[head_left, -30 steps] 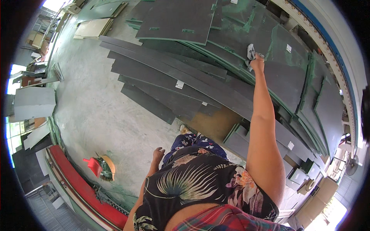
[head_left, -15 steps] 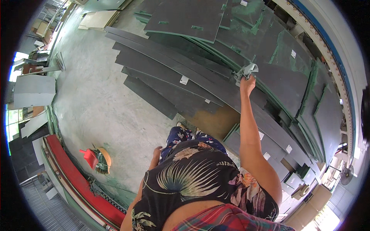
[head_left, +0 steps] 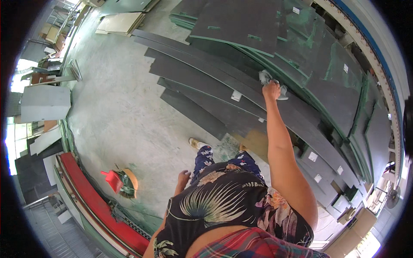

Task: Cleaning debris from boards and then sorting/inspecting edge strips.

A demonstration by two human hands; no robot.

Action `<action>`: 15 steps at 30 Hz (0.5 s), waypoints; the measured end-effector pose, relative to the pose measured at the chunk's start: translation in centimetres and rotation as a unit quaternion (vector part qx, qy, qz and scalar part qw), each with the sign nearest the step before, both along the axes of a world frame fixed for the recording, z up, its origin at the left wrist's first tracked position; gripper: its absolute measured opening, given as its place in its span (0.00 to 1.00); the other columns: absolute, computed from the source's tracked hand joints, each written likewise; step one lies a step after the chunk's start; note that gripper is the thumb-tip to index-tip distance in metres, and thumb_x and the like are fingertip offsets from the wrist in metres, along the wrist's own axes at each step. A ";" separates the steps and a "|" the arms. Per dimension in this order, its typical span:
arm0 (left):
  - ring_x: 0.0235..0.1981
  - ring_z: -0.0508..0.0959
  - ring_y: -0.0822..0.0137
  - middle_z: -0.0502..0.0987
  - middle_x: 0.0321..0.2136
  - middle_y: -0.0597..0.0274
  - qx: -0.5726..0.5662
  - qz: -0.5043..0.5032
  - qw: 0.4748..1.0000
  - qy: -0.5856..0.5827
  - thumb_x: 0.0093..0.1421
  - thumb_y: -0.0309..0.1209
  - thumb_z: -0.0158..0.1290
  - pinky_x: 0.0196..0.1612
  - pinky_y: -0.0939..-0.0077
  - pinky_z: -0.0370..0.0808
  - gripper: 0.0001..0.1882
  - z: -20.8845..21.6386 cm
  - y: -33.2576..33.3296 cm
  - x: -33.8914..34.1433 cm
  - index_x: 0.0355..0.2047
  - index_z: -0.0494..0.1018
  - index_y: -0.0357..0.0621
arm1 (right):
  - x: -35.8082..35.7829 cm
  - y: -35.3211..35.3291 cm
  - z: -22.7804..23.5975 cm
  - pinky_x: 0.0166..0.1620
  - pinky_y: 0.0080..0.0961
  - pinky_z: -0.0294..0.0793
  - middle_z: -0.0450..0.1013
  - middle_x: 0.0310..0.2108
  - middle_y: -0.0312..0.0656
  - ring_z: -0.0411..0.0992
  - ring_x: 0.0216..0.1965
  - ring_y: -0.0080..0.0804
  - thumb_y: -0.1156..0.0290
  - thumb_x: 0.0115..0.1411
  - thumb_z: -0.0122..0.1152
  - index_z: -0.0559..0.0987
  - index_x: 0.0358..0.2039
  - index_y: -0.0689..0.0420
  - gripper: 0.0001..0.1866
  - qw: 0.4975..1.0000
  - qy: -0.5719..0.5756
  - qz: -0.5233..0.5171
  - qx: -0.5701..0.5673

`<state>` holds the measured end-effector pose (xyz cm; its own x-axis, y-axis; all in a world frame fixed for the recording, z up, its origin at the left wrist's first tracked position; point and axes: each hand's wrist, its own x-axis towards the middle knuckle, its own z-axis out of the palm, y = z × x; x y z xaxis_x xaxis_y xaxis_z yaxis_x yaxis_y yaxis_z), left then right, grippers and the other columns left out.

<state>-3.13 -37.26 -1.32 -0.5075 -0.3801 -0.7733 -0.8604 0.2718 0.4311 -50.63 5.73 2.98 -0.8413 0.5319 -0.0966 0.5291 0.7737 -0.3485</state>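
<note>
A crumpled grey cloth (head_left: 282, 93) is bunched in my right hand (head_left: 271, 90), my fingers closed round it. That arm reaches out over a long dark grey panel (head_left: 215, 69), and the cloth appears to lie against its surface. Beyond it rises a stack of larger dark boards with green edges (head_left: 318, 96). My left hand (head_left: 184, 176) hangs low beside my body, its fingers loosely bent and apart, with nothing seen in them.
More dark panels (head_left: 193, 112) fan out on the concrete floor (head_left: 116, 86) before my feet. A red dustpan (head_left: 114, 181) sits by a round container at the left, near a long red beam (head_left: 90, 200). Pale boards (head_left: 122, 22) lie at the far left.
My right hand has moved with the cloth from beside the green-edged stack toward the long panel nearer me. The view has shifted, and more of my feet shows.
</note>
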 end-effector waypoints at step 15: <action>0.28 0.79 0.59 0.76 0.37 0.45 0.016 0.079 0.996 -0.045 0.51 0.32 0.55 0.29 0.72 0.77 0.24 0.2 -24.6 -2.1 0.46 0.68 0.29 | -4.2 -19.9 7.7 0.52 0.33 0.64 0.68 0.47 0.48 0.66 0.50 0.44 0.84 0.49 0.50 0.74 0.47 0.55 0.23 0.903 0.386 0.016 -0.188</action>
